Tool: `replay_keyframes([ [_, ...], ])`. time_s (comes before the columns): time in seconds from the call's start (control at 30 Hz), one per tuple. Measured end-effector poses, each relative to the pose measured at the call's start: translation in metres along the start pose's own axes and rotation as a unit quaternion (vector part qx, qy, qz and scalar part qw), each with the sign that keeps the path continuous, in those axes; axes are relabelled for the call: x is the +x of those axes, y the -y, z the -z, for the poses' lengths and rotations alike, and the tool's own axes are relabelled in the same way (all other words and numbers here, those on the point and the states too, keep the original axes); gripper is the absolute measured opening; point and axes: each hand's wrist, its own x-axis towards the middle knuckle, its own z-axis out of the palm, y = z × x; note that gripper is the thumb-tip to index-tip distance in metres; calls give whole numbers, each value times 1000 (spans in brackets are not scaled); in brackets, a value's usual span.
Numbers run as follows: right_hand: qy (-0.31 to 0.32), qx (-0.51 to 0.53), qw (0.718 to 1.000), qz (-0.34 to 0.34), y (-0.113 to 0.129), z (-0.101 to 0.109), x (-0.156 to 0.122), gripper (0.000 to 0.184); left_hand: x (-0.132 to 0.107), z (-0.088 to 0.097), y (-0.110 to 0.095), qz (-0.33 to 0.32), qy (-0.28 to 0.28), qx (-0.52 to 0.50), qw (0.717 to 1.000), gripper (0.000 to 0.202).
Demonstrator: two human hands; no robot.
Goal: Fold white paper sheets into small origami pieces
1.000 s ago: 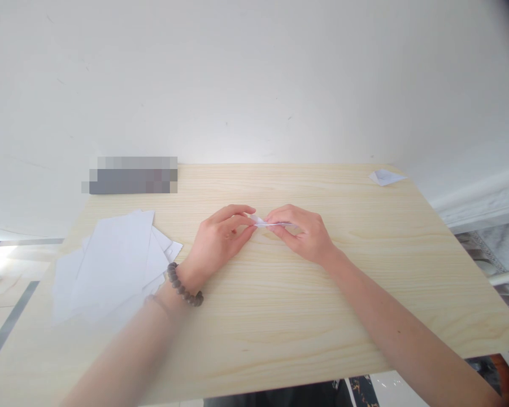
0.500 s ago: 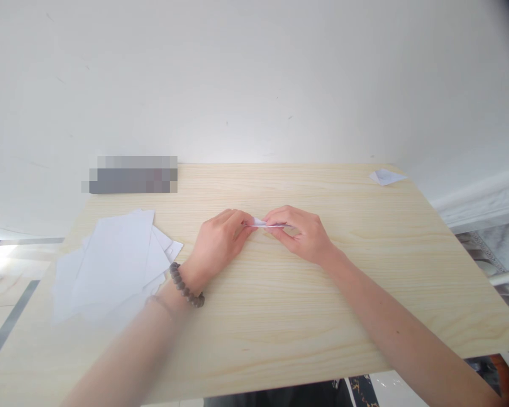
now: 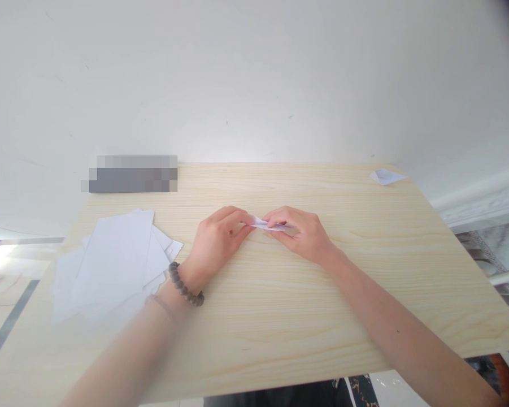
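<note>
A small folded piece of white paper [image 3: 259, 223] is held between my two hands over the middle of the table. My left hand [image 3: 224, 230] pinches its left end between thumb and fingers; a dark beaded bracelet [image 3: 184, 286] circles that wrist. On the other end, my right hand [image 3: 299, 229] grips the paper, thumb below and fingers on top. Much of the folded paper is hidden by the fingers, so its full shape cannot be made out.
Loose white sheets [image 3: 114, 263] lie in an uneven pile at the left of the wooden table [image 3: 254, 339]. A folded paper piece [image 3: 387, 177] rests at the far right corner. A blurred-out dark object [image 3: 131, 178] stands at the back left, by the white wall [image 3: 254, 85].
The folded paper has tilted slightly, its left end now higher, and more of its face shows. My left hand has shifted slightly up; both hands keep their hold.
</note>
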Motion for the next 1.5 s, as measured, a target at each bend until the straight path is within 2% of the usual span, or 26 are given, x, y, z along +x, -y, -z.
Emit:
replay_keyframes([
  [0.17,-7,2,1000,-12,1,0,0,8,-1,0,1,-2,-19,13,1000,12],
  [0.37,-11,-13,1000,-11,1,0,0,10,-1,0,1,-6,0,25,1000,13],
  [0.6,-12,-30,999,30,-1,1,1,11,0,-2,2,-19,76,23,997,10],
  [0.9,-4,-40,999,-6,-1,0,-1,7,1,2,0,-3,19,-26,999,12],
  [1.1,-6,-62,995,-76,4,-1,1,6,2,3,-6,84,-21,-54,995,8],
  [1.2,-7,-68,993,-101,5,-1,1,7,3,3,-8,131,-30,-97,986,17],
  [1.27,-7,-72,991,-114,5,-1,0,9,3,4,-9,149,-20,-108,983,23],
  [1.5,-26,-82,985,-152,4,-2,1,18,5,8,-11,167,35,-119,978,22],
])
